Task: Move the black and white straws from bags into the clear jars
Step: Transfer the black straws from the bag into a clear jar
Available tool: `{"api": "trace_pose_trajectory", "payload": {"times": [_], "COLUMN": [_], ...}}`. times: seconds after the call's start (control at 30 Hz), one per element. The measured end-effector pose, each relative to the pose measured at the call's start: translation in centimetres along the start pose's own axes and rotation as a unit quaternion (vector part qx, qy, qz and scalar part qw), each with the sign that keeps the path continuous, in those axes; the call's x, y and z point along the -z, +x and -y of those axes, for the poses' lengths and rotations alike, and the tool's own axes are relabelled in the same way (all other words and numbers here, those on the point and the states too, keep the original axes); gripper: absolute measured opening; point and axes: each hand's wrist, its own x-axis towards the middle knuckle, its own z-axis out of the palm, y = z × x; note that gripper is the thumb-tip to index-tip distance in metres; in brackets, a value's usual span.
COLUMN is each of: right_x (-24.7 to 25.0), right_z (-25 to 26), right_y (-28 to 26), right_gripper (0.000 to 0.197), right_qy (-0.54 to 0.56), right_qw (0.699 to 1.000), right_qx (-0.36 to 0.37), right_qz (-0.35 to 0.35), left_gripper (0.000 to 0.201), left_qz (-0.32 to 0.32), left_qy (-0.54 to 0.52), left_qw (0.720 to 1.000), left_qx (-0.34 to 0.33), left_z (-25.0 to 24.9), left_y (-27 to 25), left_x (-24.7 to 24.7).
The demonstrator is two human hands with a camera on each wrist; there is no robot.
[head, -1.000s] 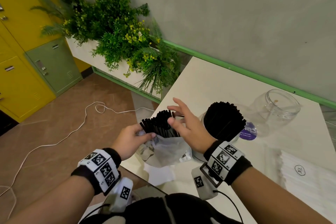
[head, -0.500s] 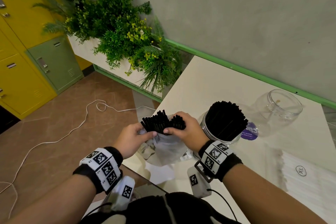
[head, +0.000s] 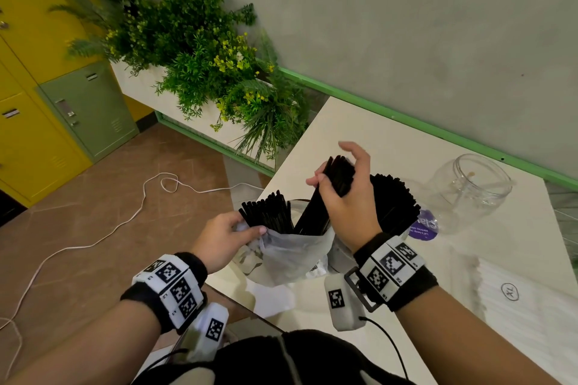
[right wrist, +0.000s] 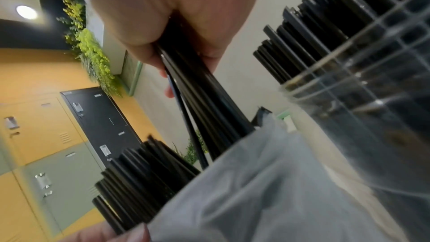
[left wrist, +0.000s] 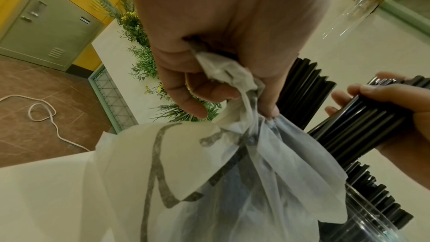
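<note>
So we've got our left hand (head: 222,236) pinching the bunched rim of the thin white bag (head: 291,255) at the near left corner of the table (head: 391,141). Imo that's just to keep the mouth open and stop the bag riding up w/ the straws. Our right hand (head: 347,197) is closed round a handful of black straws (head: 325,194), index finger sticking up loose, and the bundle's lower ends are in the bag mouth, so it's only partway out. It leans right, toward the jar, prob bc that's where it's headed.

A second clump of black straws (head: 268,211) sits upright in the bag, just beside our left thumb.

Counts: 2 clear jars. One (right wrist: 363,109) is right behind our right hand, already packed w/ black straws standing on end; the other, the empty jar (head: 469,187), is further right, tilted or on its side, can't tell which. 1 bag in hand. At the near right there's a flat pack of white straws (head: 528,319) marked XL, untouched. Individual straws: way too many to count.
</note>
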Motion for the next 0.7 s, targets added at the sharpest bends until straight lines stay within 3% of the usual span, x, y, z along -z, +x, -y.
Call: {"api": "trace_pose_trajectory", "payload": {"times": [0.2,0.37,0.7], "right_x": [0.7,0.8,3.7], "right_z": [2.2,3.3,5.9], "right_y": [2.0,3.2,5.1], "right_gripper": [0.038,0.040,0.038], "right_qy": [0.051,0.056,0.115], "right_qw": [0.998,0.997,0.992], "right_qx": [0.047,0.027,-0.003], "right_qz": [0.001,0.038,-0.057], "left_gripper": [0.018,0.017,0.020], "left_qz": [-0.003,0.007,0.020], "left_qy": [-0.003,0.001,0.012], "left_qw": [1.000,1.000,1.000], "left_qx": [0.002,-0.005,-0.007], "left_z": [0.0,-0.2,-0.8], "left_y": [-0.1,-0.1,0.1], "left_x": [0.0,0.0,0.1]}}
